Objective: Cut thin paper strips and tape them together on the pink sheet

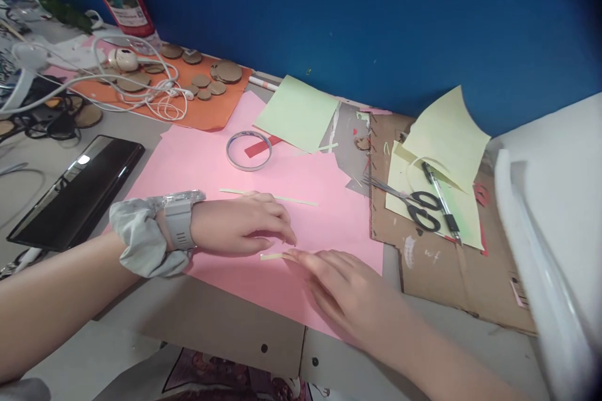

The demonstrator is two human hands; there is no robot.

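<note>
One pale strip (271, 257) – held by the right hand (348, 288) – juts out leftward.

The right hand (345, 282) hides one end of the short strip (271, 257) in its grip. The left hand (239, 223) covers the middle of the long strip (298, 202). The bottle (120, 3) loses its top at the upper edge, and its small words are too tiny to read. The white thing (555, 200) looks blurry and runs off the right edge. The left arm (70, 291) is cut off at the left, the right arm (433, 351) at the bottom.
</note>
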